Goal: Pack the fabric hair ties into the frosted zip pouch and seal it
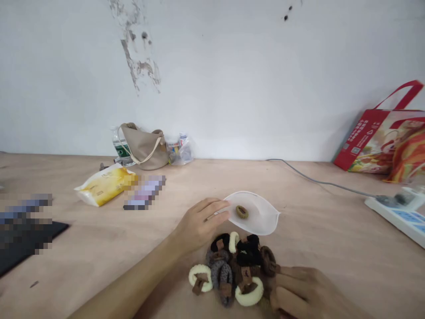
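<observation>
Nearest the lens: right hand (pixel 303 290), palm down at the right edge of a heap of plush hair ties. Its fingers lie close together, tips against or just beside a brown hair tie (pixel 268 261); whether they pinch it, I cannot tell. Left hand (pixel 197 223) reaches past the far left side of the heap, fingers loosely spread and seemingly empty, tips at the left rim of a frosted white container (pixel 262 217). Contact with the rim: unclear. One olive hair tie (pixel 242 212) lies inside.

Heap, on the wooden tabletop (pixel 186 186): a black hair tie (pixel 251 252) near the far side, a grey mottled hair tie (pixel 222 266) overlapping its neighbours, a cream hair tie (pixel 248 300) at the near edge. Several bear brown tags.

Handling notes, my judgement: the loops overlap and may drag one another, so a narrow pinch on one plush outer curve should separate better than a wide grab. I would avoid pulling by the tag. The container looks light; a gentle touch at the rim should steady it, whereas pressing down could tip it.
</observation>
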The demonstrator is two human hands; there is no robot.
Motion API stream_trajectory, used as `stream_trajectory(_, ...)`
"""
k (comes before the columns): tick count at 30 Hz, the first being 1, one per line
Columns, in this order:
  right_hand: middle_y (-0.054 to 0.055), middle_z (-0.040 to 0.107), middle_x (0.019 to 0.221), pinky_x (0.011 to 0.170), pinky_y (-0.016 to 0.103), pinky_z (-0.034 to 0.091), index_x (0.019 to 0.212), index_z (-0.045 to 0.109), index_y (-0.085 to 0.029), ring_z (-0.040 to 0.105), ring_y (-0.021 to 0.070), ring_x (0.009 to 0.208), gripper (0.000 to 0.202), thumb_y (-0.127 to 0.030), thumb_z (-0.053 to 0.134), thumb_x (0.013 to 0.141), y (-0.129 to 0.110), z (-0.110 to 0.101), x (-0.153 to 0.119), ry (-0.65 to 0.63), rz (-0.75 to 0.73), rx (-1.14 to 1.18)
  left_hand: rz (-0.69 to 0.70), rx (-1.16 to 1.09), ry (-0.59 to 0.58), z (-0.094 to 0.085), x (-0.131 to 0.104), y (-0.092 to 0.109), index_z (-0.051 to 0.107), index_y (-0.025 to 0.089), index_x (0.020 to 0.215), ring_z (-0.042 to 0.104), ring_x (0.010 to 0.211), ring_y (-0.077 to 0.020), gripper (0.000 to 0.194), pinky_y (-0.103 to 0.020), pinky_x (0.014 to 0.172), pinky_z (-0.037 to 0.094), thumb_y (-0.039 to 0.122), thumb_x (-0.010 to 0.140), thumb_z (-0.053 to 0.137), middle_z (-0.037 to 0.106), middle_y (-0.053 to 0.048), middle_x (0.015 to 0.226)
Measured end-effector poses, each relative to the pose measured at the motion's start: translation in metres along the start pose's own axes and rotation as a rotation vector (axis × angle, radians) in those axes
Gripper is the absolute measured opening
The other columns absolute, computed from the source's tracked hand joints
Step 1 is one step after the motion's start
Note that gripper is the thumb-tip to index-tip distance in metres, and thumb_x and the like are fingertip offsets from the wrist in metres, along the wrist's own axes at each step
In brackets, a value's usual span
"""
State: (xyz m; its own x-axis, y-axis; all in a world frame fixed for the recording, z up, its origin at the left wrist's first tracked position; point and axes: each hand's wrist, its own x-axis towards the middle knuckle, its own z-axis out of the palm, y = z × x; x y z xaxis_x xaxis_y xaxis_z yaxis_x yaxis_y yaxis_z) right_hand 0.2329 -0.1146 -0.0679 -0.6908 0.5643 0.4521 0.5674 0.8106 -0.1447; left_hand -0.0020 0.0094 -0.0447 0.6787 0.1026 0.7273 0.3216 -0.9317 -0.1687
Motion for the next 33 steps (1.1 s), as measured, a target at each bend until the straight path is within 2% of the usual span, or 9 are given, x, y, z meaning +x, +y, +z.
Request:
stream_trajectory(3,-0.002,0.06,0.063,0.046,0.025,0.041,0.074,0.05,-0.026,0.055,0.013,0.051,0.019,-0.02,0.041,0.089,0.008,-0.019,0.005,0.019,0.121,0.044,0.009,0.001,-0.006,-0.001,0.001,0.001,0.058,0.015,0.096,0.061,0.095,-0.0205,0.019,-0.035,0.078,0.056,0.004,0.086,0.047,0.066,-0.014,0.104)
stream_trajectory(8,0.007,0.065,0.096,0.063,0.027,0.049,0.096,0.052,-0.025,0.063,0.0188,0.084,0.013,-0.016,0.047,0.088,0.017,-0.034,0.016,0.329,0.268,-0.128,0.006,-0.008,-0.016,-0.002,0.001,0.001,0.058,0.015,0.096,0.06,0.096,-0.0208,0.02,-0.036,0.079,0.055,0.001,0.084,0.049,0.066,-0.015,0.105)
stream_trajectory(13,-0.001,0.064,0.071,0.054,0.022,0.046,0.082,0.055,-0.025,0.06,0.0134,0.06,0.016,-0.021,0.045,0.093,0.0,-0.002,0.019,0.082,0.026,-0.074,0.001,-0.027,-0.022,-0.002,0.0,0.001,0.058,0.015,0.097,0.061,0.097,-0.0209,0.019,-0.036,0.08,0.055,0.003,0.085,0.049,0.066,-0.015,0.105)
stream_trajectory(16,-0.002,0.063,0.069,0.055,0.023,0.043,0.08,0.054,-0.02,0.059,0.0129,0.058,0.024,-0.017,0.037,0.096,-0.008,0.02,0.016,0.025,-0.077,-0.135,0.011,-0.033,-0.015,-0.002,0.001,0.001,0.057,0.014,0.099,0.061,0.097,-0.0209,0.02,-0.036,0.079,0.055,0.003,0.085,0.049,0.066,-0.015,0.105)
stream_trajectory(18,-0.002,0.063,0.07,0.055,0.023,0.041,0.08,0.053,-0.019,0.059,0.013,0.059,0.021,-0.018,0.039,0.096,-0.009,0.024,0.015,0.0,-0.091,-0.144,0.009,-0.044,-0.011,-0.002,0.002,0.001,0.057,0.014,0.099,0.061,0.097,-0.0207,0.021,-0.036,0.08,0.055,0.002,0.084,0.048,0.066,-0.015,0.105)
stream_trajectory(21,-0.004,0.062,0.07,0.051,0.022,0.038,0.079,0.051,-0.022,0.057,0.0111,0.056,0.016,-0.02,0.046,0.094,-0.008,0.011,0.017,-0.065,-0.061,-0.039,0.005,-0.044,-0.017,-0.002,0.003,0.001,0.056,0.014,0.098,0.061,0.097,-0.0201,0.02,-0.036,0.08,0.055,0.002,0.085,0.047,0.066,-0.015,0.106)
stream_trajectory(27,-0.004,0.059,0.067,0.05,0.021,0.042,0.079,0.051,-0.023,0.055,0.0111,0.056,0.014,-0.011,0.044,0.083,0.003,-0.03,0.029,0.103,0.226,0.086,0.01,-0.054,-0.001,-0.003,0.004,0.002,0.057,0.014,0.098,0.061,0.096,-0.02,0.02,-0.035,0.079,0.055,0.002,0.084,0.048,0.066,-0.014,0.104)
stream_trajectory(31,0.004,0.063,0.1,0.057,0.023,0.046,0.102,0.052,-0.023,0.057,0.0116,0.063,0.019,-0.013,0.045,0.087,0.016,-0.029,0.031,0.304,0.317,-0.023,0.002,-0.069,-0.017,-0.004,0.005,0.003,0.058,0.014,0.099,0.06,0.099,-0.0208,0.019,-0.036,0.08,0.055,0.003,0.085,0.05,0.066,-0.014,0.107)
stream_trajectory(33,0.005,0.064,0.102,0.059,0.024,0.047,0.104,0.052,-0.023,0.058,0.0119,0.064,0.018,-0.015,0.046,0.089,0.014,-0.021,0.028,0.243,0.283,-0.055,0.004,-0.08,-0.016,-0.004,0.004,0.002,0.058,0.014,0.099,0.06,0.099,-0.021,0.02,-0.036,0.08,0.055,0.003,0.085,0.049,0.065,-0.014,0.108)
